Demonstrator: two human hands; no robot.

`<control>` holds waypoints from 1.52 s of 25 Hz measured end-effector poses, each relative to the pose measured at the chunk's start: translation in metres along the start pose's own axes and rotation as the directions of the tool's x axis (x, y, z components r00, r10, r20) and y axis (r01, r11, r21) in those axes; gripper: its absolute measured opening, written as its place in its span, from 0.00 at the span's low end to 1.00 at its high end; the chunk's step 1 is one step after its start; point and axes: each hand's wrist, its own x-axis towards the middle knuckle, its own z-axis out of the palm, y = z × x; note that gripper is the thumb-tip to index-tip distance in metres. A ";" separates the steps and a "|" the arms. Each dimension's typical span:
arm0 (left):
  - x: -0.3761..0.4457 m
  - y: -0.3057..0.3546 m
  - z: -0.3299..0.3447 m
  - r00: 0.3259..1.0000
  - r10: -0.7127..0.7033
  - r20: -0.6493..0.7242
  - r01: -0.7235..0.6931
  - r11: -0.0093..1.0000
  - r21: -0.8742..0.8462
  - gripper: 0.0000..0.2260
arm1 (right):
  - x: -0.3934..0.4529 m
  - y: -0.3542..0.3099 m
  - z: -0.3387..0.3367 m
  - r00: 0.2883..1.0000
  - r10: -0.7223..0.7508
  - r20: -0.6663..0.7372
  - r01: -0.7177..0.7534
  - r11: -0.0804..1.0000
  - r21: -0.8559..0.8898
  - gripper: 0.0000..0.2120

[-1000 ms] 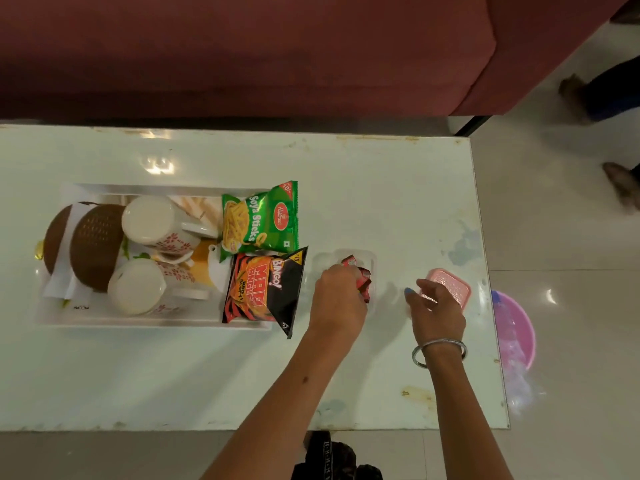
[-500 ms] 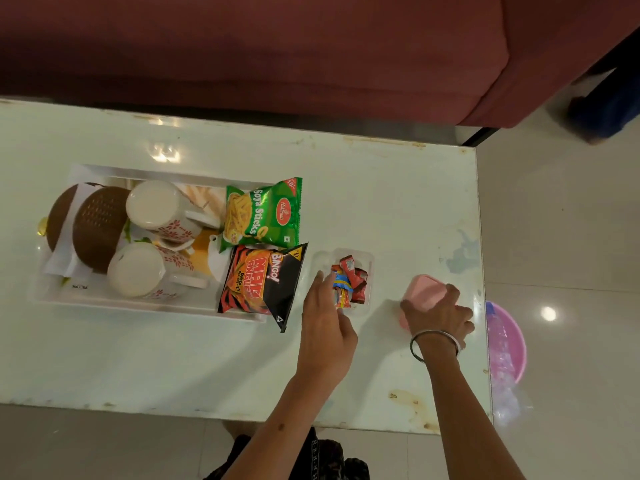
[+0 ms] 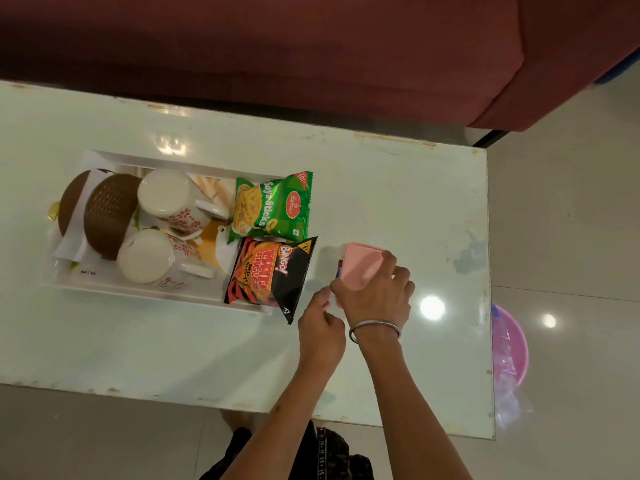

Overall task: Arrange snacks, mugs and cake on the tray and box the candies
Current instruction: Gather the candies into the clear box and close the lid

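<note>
A white tray [image 3: 104, 285] on the glass table holds two brown cakes [image 3: 107, 213], two white mugs with red flowers [image 3: 166, 197], a green Soya Sticks packet [image 3: 273, 206] and a black Bingo packet [image 3: 270, 271]. Just right of the tray stands a small clear box [image 3: 329, 254] of candies [image 3: 340, 270], mostly covered. My right hand [image 3: 375, 289] grips the pink lid [image 3: 362, 263] and holds it over the box. My left hand [image 3: 320, 323] touches the box's near left corner with its fingers curled.
A dark red sofa [image 3: 277, 46] runs along the table's far side. A pink basin [image 3: 512, 344] sits on the floor beyond the table's right edge [image 3: 490, 306]. Bare glass lies in front of the tray and to the right of the box.
My right hand picked the pink lid up from the table and carried it left over the candy box. My left hand drew back from the candies to the box's near corner.
</note>
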 end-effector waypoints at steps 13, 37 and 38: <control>0.002 0.000 -0.005 0.998 0.053 0.047 -0.053 0.999 -0.007 0.18 | 0.000 0.004 0.001 0.990 -0.122 0.074 0.132 0.980 -0.147 0.40; 0.041 0.063 -0.002 0.980 -0.073 0.184 -0.059 0.783 0.620 0.25 | 0.038 0.017 -0.028 0.875 -0.164 0.456 0.234 0.967 -0.102 0.57; 0.039 0.064 -0.004 0.982 -0.029 0.187 -0.081 0.831 0.551 0.23 | 0.038 0.017 -0.028 0.876 -0.157 0.456 0.220 0.971 -0.090 0.57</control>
